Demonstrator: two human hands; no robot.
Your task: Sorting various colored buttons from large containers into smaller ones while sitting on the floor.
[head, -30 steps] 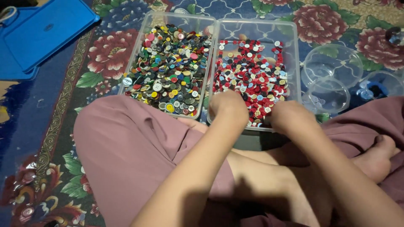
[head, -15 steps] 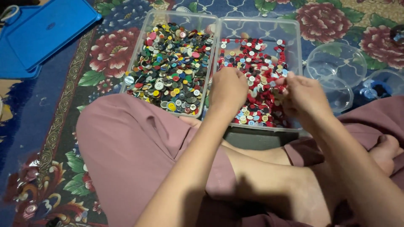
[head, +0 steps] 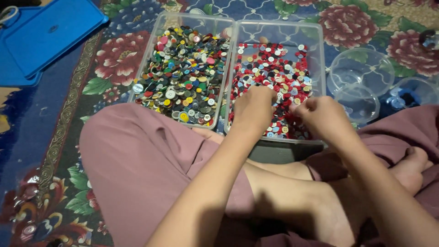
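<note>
My left hand [head: 254,110] and right hand [head: 320,116], fingers pinched, pick through the half-filled clear plastic tray of mostly red buttons [head: 274,73]; at nine o'clock, the heaped clear tray of mixed-colour buttons [head: 183,73] remains unsorted.

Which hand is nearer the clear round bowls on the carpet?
Right. The right hand is over the red-button tray's right side, beside the bowls; the left hand is mid-tray, farther away.

The clear plastic tray [head: 315,50] on the right lies flat on the carpet, just beside a second tray. It is partly filled with small round buttons [head: 270,68], mostly red, with some white, yellow and blue ones mixed in.
</note>
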